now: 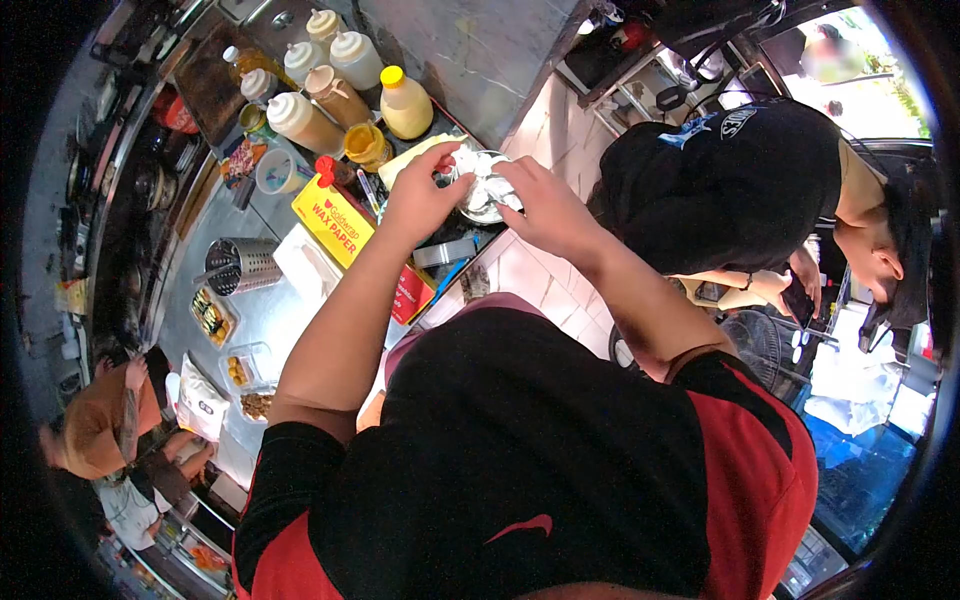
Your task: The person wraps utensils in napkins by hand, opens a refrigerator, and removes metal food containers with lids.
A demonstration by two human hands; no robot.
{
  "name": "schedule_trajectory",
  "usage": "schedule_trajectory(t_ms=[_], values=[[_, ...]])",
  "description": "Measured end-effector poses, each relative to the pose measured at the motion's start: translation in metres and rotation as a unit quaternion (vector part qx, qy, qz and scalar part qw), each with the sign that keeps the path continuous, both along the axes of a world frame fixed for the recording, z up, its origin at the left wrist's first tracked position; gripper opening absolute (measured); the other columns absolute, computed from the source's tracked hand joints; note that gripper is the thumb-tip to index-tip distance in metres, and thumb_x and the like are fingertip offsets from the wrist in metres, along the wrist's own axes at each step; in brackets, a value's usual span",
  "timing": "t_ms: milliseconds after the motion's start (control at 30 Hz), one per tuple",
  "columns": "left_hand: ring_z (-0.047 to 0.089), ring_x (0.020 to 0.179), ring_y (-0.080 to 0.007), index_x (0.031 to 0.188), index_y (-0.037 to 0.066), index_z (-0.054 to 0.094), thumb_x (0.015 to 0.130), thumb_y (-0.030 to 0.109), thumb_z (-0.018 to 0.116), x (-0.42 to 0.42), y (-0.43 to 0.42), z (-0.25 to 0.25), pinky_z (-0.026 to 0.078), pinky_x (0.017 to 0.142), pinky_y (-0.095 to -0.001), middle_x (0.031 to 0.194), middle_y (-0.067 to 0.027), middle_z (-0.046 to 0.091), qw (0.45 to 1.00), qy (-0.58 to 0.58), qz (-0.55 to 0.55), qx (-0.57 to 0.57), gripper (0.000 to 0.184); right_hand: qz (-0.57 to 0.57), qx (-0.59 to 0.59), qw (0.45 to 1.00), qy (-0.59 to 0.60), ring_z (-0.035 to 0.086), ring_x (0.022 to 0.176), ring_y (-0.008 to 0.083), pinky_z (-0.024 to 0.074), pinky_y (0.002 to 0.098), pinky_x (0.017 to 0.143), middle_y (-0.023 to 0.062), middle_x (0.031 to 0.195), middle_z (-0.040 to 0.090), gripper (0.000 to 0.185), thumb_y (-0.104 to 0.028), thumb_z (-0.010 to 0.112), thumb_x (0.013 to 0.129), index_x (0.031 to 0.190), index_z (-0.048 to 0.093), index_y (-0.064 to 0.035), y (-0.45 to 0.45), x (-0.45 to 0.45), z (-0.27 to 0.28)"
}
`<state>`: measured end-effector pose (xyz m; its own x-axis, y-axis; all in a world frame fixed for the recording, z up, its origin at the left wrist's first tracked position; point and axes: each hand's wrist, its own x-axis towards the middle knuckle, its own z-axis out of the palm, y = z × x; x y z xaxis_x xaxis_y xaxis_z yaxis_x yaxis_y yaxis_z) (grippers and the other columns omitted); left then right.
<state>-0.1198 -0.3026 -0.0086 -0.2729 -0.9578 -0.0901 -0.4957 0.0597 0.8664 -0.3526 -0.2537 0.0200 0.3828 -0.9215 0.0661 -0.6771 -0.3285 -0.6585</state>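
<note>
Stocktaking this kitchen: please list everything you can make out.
round container: 1, silver, between the hands
yellow-capped bottle: 1, pale yellow, beyond the hands
squeeze bottles: several, whitish to tan, counter's far end
jar: 1, yellow, beside that bottle
wax paper box: 1, yellow, by left forearm
perforated cylinder: 1, silver, counter's left
food tubs: at least 2, clear, lower left
bag: 1, white, lower left
fan: 1, dark, right
people nearby: at least 2, black and brown tops, both sides
smaller items: too blurred to count
left hand: 1, bare, container's left
right hand: 1, bare, container's right

Black short-sleeved shirt, red panels, red swoosh.
</note>
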Motion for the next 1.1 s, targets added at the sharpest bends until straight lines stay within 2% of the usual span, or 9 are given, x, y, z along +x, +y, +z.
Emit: schedule_trajectory(t_ms=[100, 200, 300, 500, 700, 900, 1000, 1033, 1100], values=[[0.072, 0.1, -0.027, 0.126, 0.001, 0.073, 0.09, 0.024, 0.081, -0.006, 0.001, -0.01, 0.057, 0.09, -0.0366, 0.118, -0.0188, 0.072, 0.999, 0.016, 0.032, 0.019, 0.044, -0.005, 0.013, 1.0, 0.002, 0.063, 0.111, 0.0421, 0.0526, 0.0496, 0.095, 0.0187, 0.122, 0.058, 0.046, -0.011, 0.068, 0.09, 0.134, 0.058, -0.006, 0.001, -0.001, -0.008], [0.07, 0.092, -0.0255, 0.115, 0.0, 0.076, 0.091, 0.023, 0.081, -0.012, 0.007, -0.019, 0.056, 0.087, -0.0353, 0.109, -0.0148, 0.07, 0.995, -0.017, 0.045, -0.086, 0.033, -0.006, -0.003, 1.0, -0.002, 0.064, 0.111, 0.0418, 0.0525, 0.0486, 0.094, 0.0177, 0.124, 0.058, 0.04, -0.009, 0.066, 0.092, 0.131, 0.059, -0.0062, 0.0, -0.002, -0.014], [0.068, 0.084, -0.0281, 0.111, -0.002, 0.077, 0.092, 0.021, 0.08, -0.014, 0.01, -0.023, 0.056, 0.082, -0.0369, 0.103, -0.0162, 0.067, 0.994, -0.018, 0.05, -0.096, 0.03, 0.008, -0.016, 1.0, 0.004, 0.064, 0.11, 0.0425, 0.0529, 0.0504, 0.093, 0.0185, 0.123, 0.058, 0.04, -0.009, 0.064, 0.092, 0.131, 0.058, -0.0062, -0.003, -0.003, -0.013], [0.066, 0.08, -0.0326, 0.11, -0.002, 0.077, 0.095, 0.025, 0.075, -0.024, 0.012, -0.023, 0.053, 0.075, -0.0428, 0.092, -0.0176, 0.066, 0.991, -0.062, 0.069, -0.1, 0.031, 0.008, 0.044, 0.999, 0.004, 0.064, 0.108, 0.0432, 0.0535, 0.0509, 0.091, 0.0196, 0.122, 0.058, 0.041, -0.01, 0.064, 0.092, 0.132, 0.058, -0.0059, 0.001, 0.001, -0.011], [0.07, 0.089, -0.0407, 0.11, -0.002, 0.077, 0.095, 0.027, 0.07, -0.032, 0.013, -0.017, 0.056, 0.083, -0.0484, 0.093, -0.0213, 0.07, 0.983, -0.145, 0.056, -0.1, 0.033, 0.0, 0.001, 1.0, -0.001, 0.066, 0.101, 0.0431, 0.0547, 0.0538, 0.085, 0.0182, 0.115, 0.059, 0.039, -0.015, 0.066, 0.092, 0.131, 0.059, -0.0086, 0.002, -0.004, -0.011], [0.064, 0.119, -0.0401, 0.136, 0.007, 0.065, 0.085, 0.025, 0.077, -0.027, 0.02, -0.002, 0.053, 0.1, -0.0473, 0.133, -0.0204, 0.065, 0.99, -0.084, 0.031, -0.108, 0.055, -0.017, 0.013, 1.0, -0.007, 0.064, 0.102, 0.0432, 0.0542, 0.0536, 0.085, 0.017, 0.113, 0.058, 0.042, -0.013, 0.067, 0.09, 0.132, 0.06, -0.0108, -0.002, -0.008, -0.011], [0.058, 0.13, -0.0397, 0.143, 0.01, 0.057, 0.08, 0.02, 0.08, -0.024, 0.022, 0.024, 0.048, 0.109, -0.0465, 0.146, -0.0181, 0.058, 0.928, -0.167, -0.117, -0.312, 0.068, -0.02, 0.031, 0.999, -0.019, 0.064, 0.103, 0.0428, 0.054, 0.0528, 0.086, 0.0166, 0.113, 0.058, 0.044, -0.011, 0.066, 0.09, 0.133, 0.059, -0.0118, -0.002, -0.007, -0.007], [0.048, 0.145, -0.0326, 0.141, 0.014, 0.062, 0.081, 0.02, 0.079, -0.027, 0.019, 0.019, 0.041, 0.117, -0.0486, 0.153, -0.0138, 0.055, 0.939, -0.163, -0.141, -0.27, 0.063, -0.024, 0.043, 0.998, -0.023, 0.064, 0.104, 0.0426, 0.054, 0.0525, 0.087, 0.0165, 0.114, 0.058, 0.045, -0.01, 0.066, 0.089, 0.133, 0.059, -0.0119, -0.001, -0.007, 0.0], [0.049, 0.145, -0.0336, 0.141, 0.013, 0.062, 0.082, 0.016, 0.078, -0.026, 0.008, 0.007, 0.042, 0.118, -0.0474, 0.154, -0.0131, 0.054, 0.937, -0.18, -0.187, -0.233, 0.062, -0.03, 0.066, 0.997, -0.027, 0.064, 0.106, 0.0422, 0.054, 0.0518, 0.088, 0.0162, 0.114, 0.058, 0.045, -0.009, 0.066, 0.089, 0.134, 0.06, -0.0119, 0.001, -0.005, 0.008]])
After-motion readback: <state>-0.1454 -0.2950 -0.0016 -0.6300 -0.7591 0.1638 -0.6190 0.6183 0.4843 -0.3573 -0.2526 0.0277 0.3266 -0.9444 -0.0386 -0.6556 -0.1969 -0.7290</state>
